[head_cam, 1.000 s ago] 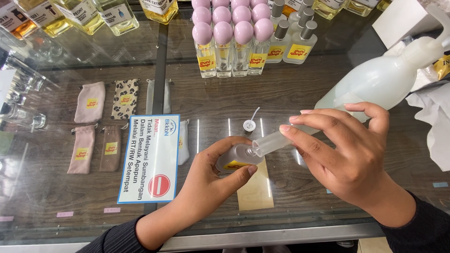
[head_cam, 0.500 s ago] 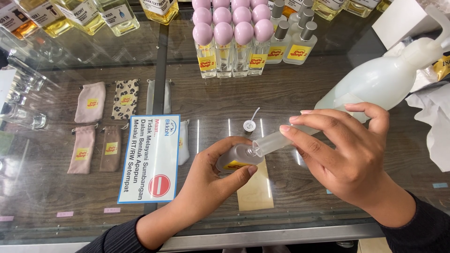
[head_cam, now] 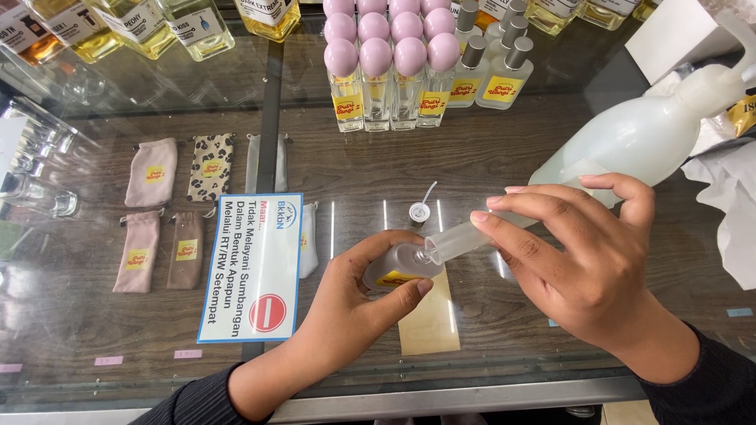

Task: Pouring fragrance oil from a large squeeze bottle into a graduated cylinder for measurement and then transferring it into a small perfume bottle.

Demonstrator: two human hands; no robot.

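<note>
My left hand [head_cam: 358, 307] grips a small clear bottle [head_cam: 400, 264] with a yellow label, held just above the glass counter [head_cam: 354, 177]. My right hand [head_cam: 587, 264] pinches a clear plastic syringe-like tube [head_cam: 461, 238], tilted down to the left with its tip at the bottle's open neck. A small spray pump cap with a thin dip tube [head_cam: 420, 208] lies on the glass just beyond the bottle. A tan paper slip [head_cam: 429, 323] lies under my left hand's fingers.
Pink-capped and grey-capped perfume bottles [head_cam: 394, 75] stand in rows at the back. A large white pump bottle [head_cam: 646, 138] lies tilted at right beside white tissue [head_cam: 732, 205]. A blue-bordered notice card [head_cam: 256, 267] lies at left. Cloth pouches [head_cam: 150, 173] show beneath the glass.
</note>
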